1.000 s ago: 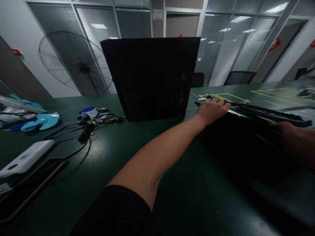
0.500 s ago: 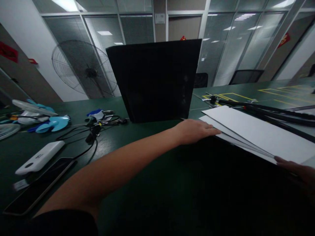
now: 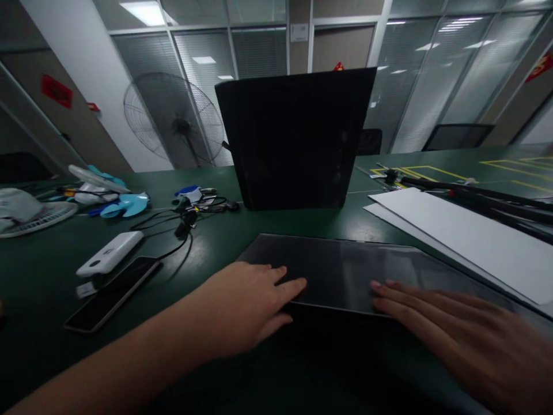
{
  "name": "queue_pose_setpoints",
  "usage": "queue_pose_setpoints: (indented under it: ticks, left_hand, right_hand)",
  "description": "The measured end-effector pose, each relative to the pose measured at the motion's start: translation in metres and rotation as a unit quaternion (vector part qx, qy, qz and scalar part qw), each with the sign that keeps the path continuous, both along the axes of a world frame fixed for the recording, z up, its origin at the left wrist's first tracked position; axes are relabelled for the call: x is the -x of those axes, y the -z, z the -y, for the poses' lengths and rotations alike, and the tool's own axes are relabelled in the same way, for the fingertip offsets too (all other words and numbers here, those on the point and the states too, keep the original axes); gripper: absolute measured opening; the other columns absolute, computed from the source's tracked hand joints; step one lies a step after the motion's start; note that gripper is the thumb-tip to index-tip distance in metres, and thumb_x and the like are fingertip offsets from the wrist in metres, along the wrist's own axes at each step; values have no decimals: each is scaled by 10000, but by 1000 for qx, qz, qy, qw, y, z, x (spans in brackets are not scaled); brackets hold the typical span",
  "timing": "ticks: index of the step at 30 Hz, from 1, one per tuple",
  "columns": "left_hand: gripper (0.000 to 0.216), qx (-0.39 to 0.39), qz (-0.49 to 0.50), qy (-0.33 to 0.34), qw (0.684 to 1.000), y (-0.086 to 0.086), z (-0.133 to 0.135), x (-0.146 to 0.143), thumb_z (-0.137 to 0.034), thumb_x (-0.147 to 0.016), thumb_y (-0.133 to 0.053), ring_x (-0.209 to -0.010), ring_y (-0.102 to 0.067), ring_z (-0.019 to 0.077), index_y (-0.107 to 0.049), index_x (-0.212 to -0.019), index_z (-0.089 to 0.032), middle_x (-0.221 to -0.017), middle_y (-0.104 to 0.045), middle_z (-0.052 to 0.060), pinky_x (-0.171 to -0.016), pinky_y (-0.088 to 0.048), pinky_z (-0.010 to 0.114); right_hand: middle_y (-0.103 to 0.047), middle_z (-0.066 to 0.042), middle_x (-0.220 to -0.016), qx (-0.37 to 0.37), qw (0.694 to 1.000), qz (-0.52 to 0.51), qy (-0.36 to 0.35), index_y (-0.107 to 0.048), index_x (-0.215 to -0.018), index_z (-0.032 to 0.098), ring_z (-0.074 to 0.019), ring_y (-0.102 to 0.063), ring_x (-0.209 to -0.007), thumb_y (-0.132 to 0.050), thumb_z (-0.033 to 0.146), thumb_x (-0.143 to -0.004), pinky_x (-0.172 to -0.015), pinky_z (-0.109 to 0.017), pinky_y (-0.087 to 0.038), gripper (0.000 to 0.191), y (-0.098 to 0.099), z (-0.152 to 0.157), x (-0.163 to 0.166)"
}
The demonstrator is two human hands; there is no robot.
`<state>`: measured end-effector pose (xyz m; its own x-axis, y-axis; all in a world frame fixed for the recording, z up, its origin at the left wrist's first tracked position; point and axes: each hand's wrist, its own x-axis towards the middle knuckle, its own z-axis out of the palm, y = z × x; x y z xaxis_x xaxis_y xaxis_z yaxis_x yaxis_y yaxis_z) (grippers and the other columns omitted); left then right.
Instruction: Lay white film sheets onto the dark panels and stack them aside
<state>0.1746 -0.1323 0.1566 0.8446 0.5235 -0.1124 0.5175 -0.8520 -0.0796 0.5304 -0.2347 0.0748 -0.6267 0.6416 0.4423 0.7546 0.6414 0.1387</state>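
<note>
A glossy dark panel (image 3: 334,271) is already laid flat, well in from the green table's (image 3: 311,222) far edge; left hand (image 3: 246,302), fingers parted, and right hand (image 3: 458,334), fingers together, touch it. White sheets (image 3: 466,233) lie untouched alongside.

Dim light leaves soft glare on the tabletop (image 3: 202,249)

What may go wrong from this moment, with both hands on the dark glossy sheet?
1. The left hand and right hand touch the dark glossy sheet, so fingerprints might mark it.
2. If that sheet slides right, it may push the white boards close beside it.
3. The left forearm lies near the phone and might knock it.
</note>
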Motion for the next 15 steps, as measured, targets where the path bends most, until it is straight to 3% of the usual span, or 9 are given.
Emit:
queue_pose_setpoints:
  ticks: [3,6,7,10,12,15]
  left_hand:
    - [670,28,29,-37,999,20,-14,30,-633,-962,-586,-1326,-609,371,-514,-1527,-282,-1527,-567,135,-1048,-521,523]
    - [613,66,54,-62,994,52,-40,59,-627,-1005,-509,-1353,-592,330,-526,-1517,-292,-1544,-556,101,-1099,-490,492]
    - [614,61,59,-76,993,64,-49,69,-617,-1008,-509,-1404,-541,337,-498,-1537,-305,-1610,-473,94,-1131,-459,505]
    - [717,43,74,-87,993,98,-73,91,-655,-1005,-484,-1565,-255,366,-339,-1622,-320,-1727,-193,82,-1251,-244,583]
    - [725,52,85,-100,990,113,-84,100,-654,-1034,-410,-1590,-161,344,-242,-1651,-314,-1735,-126,83,-1269,-173,588]
    - [748,64,92,-113,987,121,-90,108,-671,-1034,-388,-1595,-125,341,-193,-1661,-313,-1736,-104,85,-1272,-147,594]
  right_hand:
    - [-538,-68,-1501,0,996,68,-50,-376,-1606,277,-280,-652,-1224,-474,179,-938,-853,-455,-637,682,5,-39,28]
    - [-596,-67,-1458,96,991,80,-55,-504,-1516,296,-269,-654,-1215,-517,349,-1014,-940,-452,-596,505,18,-81,34]
    - [-613,-69,-1437,130,987,86,-40,-511,-1510,298,-263,-658,-1200,-530,416,-1015,-953,-445,-585,509,20,-96,31]
    - [-621,-69,-1420,162,976,87,114,-475,-1538,319,-237,-648,-1184,-442,494,-1044,-978,-405,-544,525,15,-140,6]
    - [-608,-117,-1422,132,957,72,248,-443,-1565,276,-257,-626,-1200,-326,488,-1073,-999,-414,-505,549,9,-168,-22]
    - [-481,-278,-1497,78,912,48,400,-377,-1582,71,-370,-477,-1370,-206,447,-1074,-1083,-539,-396,655,14,-197,-76]
